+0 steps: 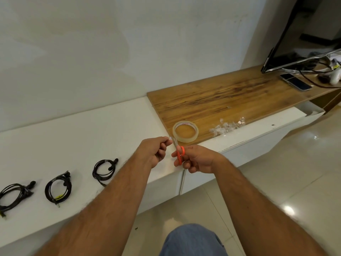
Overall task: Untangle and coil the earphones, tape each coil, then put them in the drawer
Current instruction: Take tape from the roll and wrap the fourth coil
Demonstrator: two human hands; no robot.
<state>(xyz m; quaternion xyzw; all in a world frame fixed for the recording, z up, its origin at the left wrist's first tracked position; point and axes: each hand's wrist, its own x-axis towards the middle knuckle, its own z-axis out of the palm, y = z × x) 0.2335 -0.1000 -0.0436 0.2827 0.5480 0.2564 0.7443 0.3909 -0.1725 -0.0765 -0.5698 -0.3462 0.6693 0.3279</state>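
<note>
Head cam: 3 earphone coils point(104, 170), 1 tape roll point(185, 131); right hand point(196, 159) fingers grip scissors point(179, 152).

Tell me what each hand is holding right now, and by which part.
The right hand grips the scissors by their orange handles. The left hand pinches the end of a strip of clear tape at the blades.

The leftmost earphone coil point(13, 196) and the television point(302, 34) are cut off by the edges.
</note>
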